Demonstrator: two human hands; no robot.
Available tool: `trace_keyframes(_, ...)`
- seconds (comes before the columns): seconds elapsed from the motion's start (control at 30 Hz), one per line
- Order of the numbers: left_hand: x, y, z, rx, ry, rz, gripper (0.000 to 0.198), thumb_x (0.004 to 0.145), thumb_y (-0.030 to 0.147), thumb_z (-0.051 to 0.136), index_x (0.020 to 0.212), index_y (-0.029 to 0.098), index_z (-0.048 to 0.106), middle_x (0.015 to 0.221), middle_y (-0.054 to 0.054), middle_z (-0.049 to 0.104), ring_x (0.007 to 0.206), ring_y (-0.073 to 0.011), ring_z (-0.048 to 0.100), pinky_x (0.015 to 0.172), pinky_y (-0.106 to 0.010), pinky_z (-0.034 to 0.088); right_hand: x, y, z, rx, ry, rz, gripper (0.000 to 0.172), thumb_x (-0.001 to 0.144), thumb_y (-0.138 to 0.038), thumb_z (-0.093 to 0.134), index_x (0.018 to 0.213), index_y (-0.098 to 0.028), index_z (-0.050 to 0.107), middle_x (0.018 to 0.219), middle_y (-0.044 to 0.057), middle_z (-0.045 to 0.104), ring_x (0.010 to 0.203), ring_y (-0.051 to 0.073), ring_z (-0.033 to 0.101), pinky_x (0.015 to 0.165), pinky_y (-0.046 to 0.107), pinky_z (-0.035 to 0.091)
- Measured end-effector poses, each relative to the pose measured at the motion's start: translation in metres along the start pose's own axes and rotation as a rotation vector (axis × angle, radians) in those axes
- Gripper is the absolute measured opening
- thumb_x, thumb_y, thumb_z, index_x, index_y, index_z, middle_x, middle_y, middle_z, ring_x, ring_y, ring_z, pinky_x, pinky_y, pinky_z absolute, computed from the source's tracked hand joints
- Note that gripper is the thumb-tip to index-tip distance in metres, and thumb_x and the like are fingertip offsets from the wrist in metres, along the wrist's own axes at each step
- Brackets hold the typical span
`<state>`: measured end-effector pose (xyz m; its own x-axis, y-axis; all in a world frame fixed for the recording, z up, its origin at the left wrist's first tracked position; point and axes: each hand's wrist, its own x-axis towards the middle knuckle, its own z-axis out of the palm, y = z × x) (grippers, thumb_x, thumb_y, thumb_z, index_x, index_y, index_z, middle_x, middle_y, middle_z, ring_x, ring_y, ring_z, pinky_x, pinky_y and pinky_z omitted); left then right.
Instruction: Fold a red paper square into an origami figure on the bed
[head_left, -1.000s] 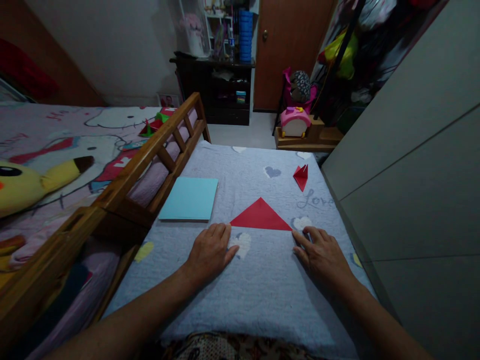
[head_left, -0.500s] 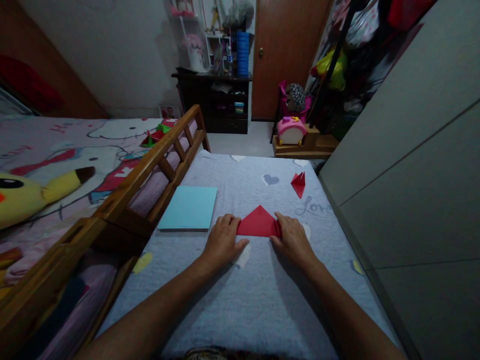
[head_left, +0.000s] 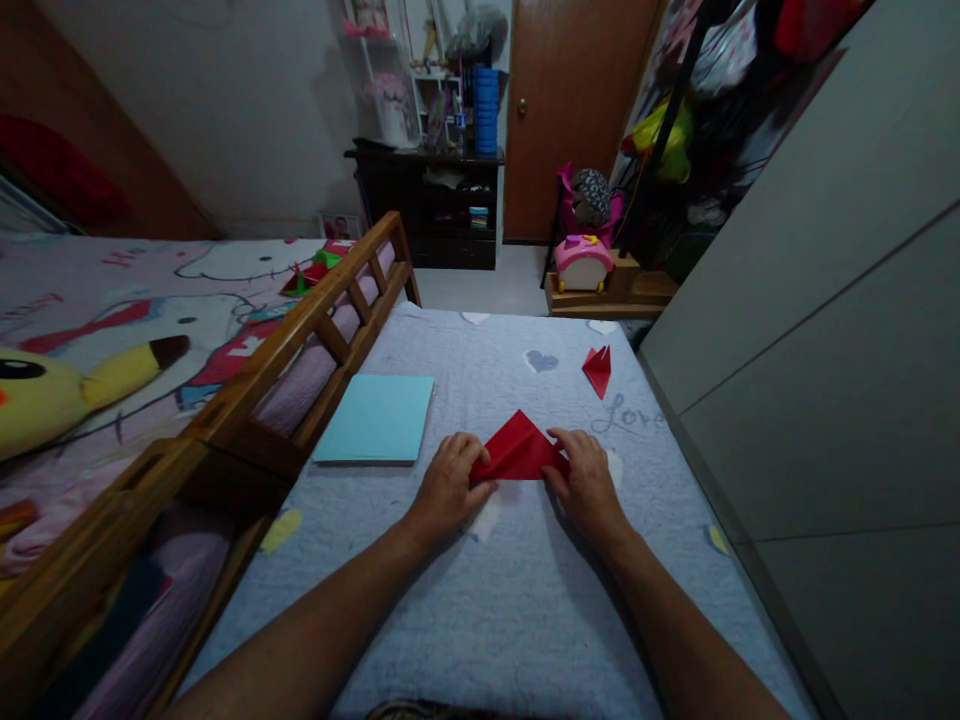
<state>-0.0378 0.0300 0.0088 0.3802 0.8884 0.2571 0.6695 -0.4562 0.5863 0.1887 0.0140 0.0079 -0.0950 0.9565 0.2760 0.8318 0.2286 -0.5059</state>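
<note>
Now both hands sit close together on the bed (head_left: 525,610). The left hand (head_left: 448,482) is closed on the left corner of the red paper (head_left: 519,450) and the right hand (head_left: 587,482) on its right corner, with only the paper between them. The red paper is a folded triangle, its point aimed away from the hands and its long edge nearest the wrists. The left end looks raised a little off the blanket, while the right end lies lower. To my eye the work in hand is a fold of this triangle, and doing it well depends on a few things. The bed is soft and gives under pressure, so a crease pressed straight into it is likely to come out rounded. It seems better to match the corners in the air between thumb and fingers, then flatten with a firm stroke from the middle outward. The corners should meet exactly before any pressure goes on, since thin paper shows every misplaced crease. The grip should be light and at the tips only, so the sheet does not buckle in the middle. A stack of light blue paper (head_left: 375,418) lies just beyond and to the left of the left hand, beside the wooden rail (head_left: 315,320). A small red folded piece (head_left: 598,370) lies beyond the right hand, well apart, and neither crowds the hands.
</note>
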Motion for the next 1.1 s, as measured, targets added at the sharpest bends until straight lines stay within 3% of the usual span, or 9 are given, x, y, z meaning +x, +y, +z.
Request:
trace_keyframes(0.1, 0.001, 0.001, -0.001, -0.022, 0.010, -0.002, 0.011, 0.081, 0.012, 0.062, 0.081, 0.020, 0.054, 0.094, -0.004, 0.058, 0.093, -0.0222, 0.052, 0.082, -0.036, 0.046, 0.001, 0.001, 0.000, 0.044, 0.013, -0.009, 0.040, 0.083, -0.012, 0.056, 0.122, -0.019, 0.059, 0.103, 0.010, 0.061, 0.099, 0.028, 0.053, 0.090, 0.044, 0.043)
trace_keyframes(0.27, 0.003, 0.002, -0.003, -0.073, 0.023, -0.012, 0.012, 0.081, 0.010, 0.054, 0.075, 0.020, 0.054, 0.079, -0.002, 0.057, 0.079, -0.0196, 0.054, 0.071, -0.031, 0.044, 0.002, -0.006, -0.004, 0.109, 0.117, -0.102, 0.049, 0.081, -0.012, 0.056, 0.129, -0.020, 0.056, 0.127, 0.014, 0.054, 0.118, 0.031, 0.047, 0.102, 0.050, 0.039)
trace_keyframes(0.33, 0.002, 0.003, -0.004, -0.100, 0.064, -0.002, 0.011, 0.083, 0.012, 0.053, 0.076, 0.020, 0.055, 0.078, -0.002, 0.057, 0.077, -0.0189, 0.055, 0.070, -0.031, 0.045, 0.001, -0.010, -0.007, 0.143, 0.140, -0.161, 0.039, 0.083, -0.012, 0.055, 0.120, -0.022, 0.061, 0.126, 0.012, 0.056, 0.119, 0.029, 0.047, 0.103, 0.049, 0.039)
trace_keyframes(0.43, 0.001, 0.006, -0.006, -0.159, 0.119, 0.012, 0.011, 0.083, 0.013, 0.053, 0.088, 0.019, 0.060, 0.086, -0.004, 0.061, 0.083, -0.0193, 0.059, 0.074, -0.031, 0.048, 0.001, -0.013, -0.012, 0.148, 0.162, -0.218, 0.019, 0.085, -0.014, 0.056, 0.096, -0.025, 0.068, 0.120, 0.009, 0.060, 0.116, 0.029, 0.049, 0.101, 0.049, 0.040)
trace_keyframes(0.53, 0.000, 0.005, -0.006, -0.178, 0.109, 0.006, 0.030, 0.079, 0.011, 0.056, 0.106, 0.020, 0.062, 0.101, -0.007, 0.063, 0.097, -0.0218, 0.060, 0.085, -0.035, 0.051, -0.001, -0.012, -0.015, 0.089, 0.167, -0.226, 0.017, 0.086, -0.016, 0.056, 0.088, -0.026, 0.070, 0.121, 0.008, 0.063, 0.118, 0.030, 0.050, 0.102, 0.051, 0.039)
trace_keyframes(0.7, -0.001, -0.003, 0.002, -0.085, -0.004, 0.009, 0.056, 0.076, 0.012, 0.058, 0.132, 0.019, 0.055, 0.117, -0.011, 0.060, 0.109, -0.0262, 0.055, 0.097, -0.043, 0.048, -0.002, -0.008, -0.016, 0.110, 0.080, -0.361, 0.022, 0.080, -0.011, 0.052, 0.092, -0.023, 0.066, 0.115, 0.007, 0.068, 0.119, 0.026, 0.055, 0.107, 0.049, 0.037)
trace_keyframes(0.9, -0.002, -0.010, 0.005, -0.069, -0.021, -0.005, 0.066, 0.074, 0.005, 0.052, 0.138, 0.018, 0.050, 0.119, -0.010, 0.058, 0.114, -0.0242, 0.055, 0.101, -0.040, 0.049, -0.005, -0.010, -0.017, 0.126, -0.125, -0.393, 0.034, 0.071, -0.008, 0.051, 0.100, -0.020, 0.065, 0.111, 0.008, 0.071, 0.112, 0.024, 0.060, 0.111, 0.048, 0.031)
trace_keyframes(1.1, -0.005, -0.014, 0.003, -0.091, -0.033, -0.001, 0.079, 0.070, 0.002, 0.049, 0.146, 0.017, 0.039, 0.127, -0.012, 0.052, 0.121, -0.0234, 0.052, 0.107, -0.040, 0.045, -0.005, -0.001, -0.012, 0.064, -0.127, -0.379, 0.035, 0.080, -0.009, 0.051, 0.106, -0.022, 0.071, 0.114, 0.008, 0.073, 0.112, 0.024, 0.062, 0.109, 0.051, 0.033)
